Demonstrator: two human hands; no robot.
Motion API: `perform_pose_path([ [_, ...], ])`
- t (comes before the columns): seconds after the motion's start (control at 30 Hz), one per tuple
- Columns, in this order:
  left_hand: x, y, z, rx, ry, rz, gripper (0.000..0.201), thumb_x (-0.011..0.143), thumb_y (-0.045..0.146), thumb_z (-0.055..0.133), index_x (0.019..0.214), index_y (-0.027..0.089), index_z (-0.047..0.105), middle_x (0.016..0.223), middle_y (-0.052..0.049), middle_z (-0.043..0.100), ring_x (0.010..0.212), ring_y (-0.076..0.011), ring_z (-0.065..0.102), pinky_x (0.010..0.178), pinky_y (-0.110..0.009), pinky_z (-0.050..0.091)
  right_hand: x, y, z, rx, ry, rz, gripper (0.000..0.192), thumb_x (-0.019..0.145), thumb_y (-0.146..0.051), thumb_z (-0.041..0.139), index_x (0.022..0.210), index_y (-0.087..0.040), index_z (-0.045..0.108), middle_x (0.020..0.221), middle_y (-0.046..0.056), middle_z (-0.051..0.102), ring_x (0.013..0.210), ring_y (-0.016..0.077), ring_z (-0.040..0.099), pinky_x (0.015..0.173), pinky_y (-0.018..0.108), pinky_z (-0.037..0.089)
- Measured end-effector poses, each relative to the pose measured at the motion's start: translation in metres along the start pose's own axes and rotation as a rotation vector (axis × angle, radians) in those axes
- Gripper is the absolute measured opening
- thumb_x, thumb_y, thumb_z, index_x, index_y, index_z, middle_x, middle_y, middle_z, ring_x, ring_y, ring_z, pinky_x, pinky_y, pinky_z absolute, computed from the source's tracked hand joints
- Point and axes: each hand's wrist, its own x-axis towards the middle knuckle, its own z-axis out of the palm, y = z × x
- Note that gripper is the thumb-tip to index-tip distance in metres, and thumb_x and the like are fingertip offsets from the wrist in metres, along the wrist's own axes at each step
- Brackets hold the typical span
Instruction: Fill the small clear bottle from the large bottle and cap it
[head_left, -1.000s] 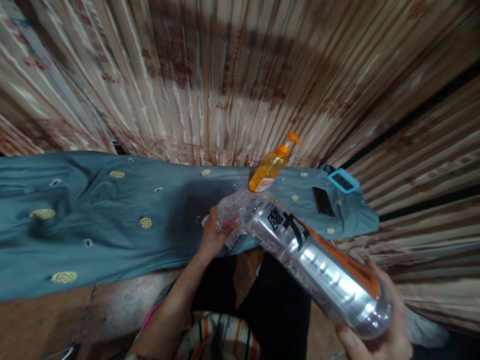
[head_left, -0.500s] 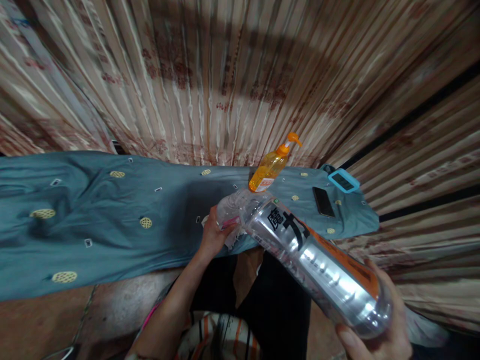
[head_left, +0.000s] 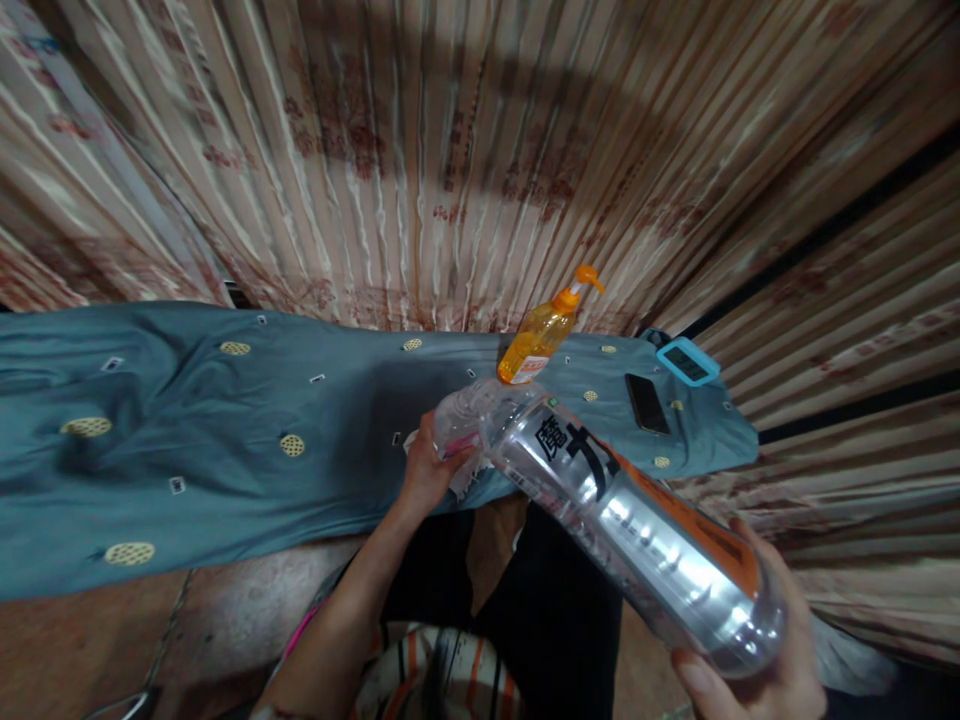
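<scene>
A large clear plastic bottle [head_left: 600, 500] with a silver and orange label lies tilted in the air, its neck end down to the left. My right hand [head_left: 780, 640] is closed around its base. At the neck end, my left hand [head_left: 426, 465] grips a clear see-through container [head_left: 454, 415] with a bit of pink at its lower side. Bottle and container overlap in view, so where the mouth sits cannot be made out. Something white and frayed, like cloth or tissue [head_left: 469, 478], hangs below the container by my left fingers.
An orange pump bottle [head_left: 536, 340] stands just behind the bottle's neck on the teal pineapple-print cloth [head_left: 225, 430]. Farther right lie a dark phone [head_left: 647, 403] and a light-blue digital clock [head_left: 688, 361]. A pleated curtain [head_left: 420, 180] rises behind.
</scene>
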Motion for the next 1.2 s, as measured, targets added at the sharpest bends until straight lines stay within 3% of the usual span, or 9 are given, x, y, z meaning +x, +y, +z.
perform_pose_path([
  [0.23,0.0,-0.003,0.0,0.001,-0.01,-0.003,0.058,0.067,0.041,0.082,0.114,0.021,0.053,0.108,-0.006,0.071,0.102,-0.0263,0.07,0.092,-0.041,0.055,0.001,0.002,-0.002,-0.019,0.014,-0.014,0.103,0.068,-0.07,0.078,0.153,-0.021,0.045,0.145,0.016,0.052,0.135,0.0426,0.046,0.115,0.059,0.028],
  [0.53,0.001,-0.002,0.0,0.005,-0.019,0.021,0.055,0.07,0.043,0.081,0.112,0.02,0.054,0.107,-0.005,0.071,0.101,-0.0259,0.07,0.091,-0.04,0.055,0.002,0.029,-0.017,-0.055,-0.099,-0.106,0.1,0.071,-0.059,0.081,0.156,-0.024,0.04,0.147,0.014,0.05,0.124,0.0379,0.053,0.105,0.05,0.038],
  [0.77,0.001,-0.003,0.0,-0.001,-0.017,0.026,0.056,0.071,0.042,0.079,0.115,0.021,0.053,0.11,-0.006,0.072,0.103,-0.0254,0.07,0.093,-0.041,0.055,0.005,0.009,-0.005,-0.062,-0.012,-0.114,0.096,0.073,-0.07,0.075,0.153,-0.025,0.046,0.14,0.01,0.057,0.122,0.0334,0.055,0.1,0.04,0.042],
  [1.0,0.0,-0.002,-0.001,-0.013,-0.012,0.019,0.055,0.068,0.038,0.08,0.113,0.022,0.055,0.109,-0.005,0.072,0.103,-0.0271,0.07,0.093,-0.043,0.056,0.001,-0.003,0.001,0.027,0.024,0.034,0.1,0.069,-0.067,0.079,0.152,-0.022,0.046,0.144,0.012,0.054,0.13,0.0374,0.05,0.109,0.046,0.035],
  [1.2,0.0,-0.002,0.0,-0.023,-0.004,0.005,0.053,0.067,0.035,0.081,0.112,0.022,0.055,0.108,-0.005,0.071,0.102,-0.0272,0.071,0.094,-0.044,0.056,0.003,-0.009,0.002,0.025,0.009,0.038,0.096,0.072,-0.067,0.078,0.152,-0.023,0.047,0.135,0.009,0.059,0.119,0.032,0.056,0.097,0.038,0.042],
])
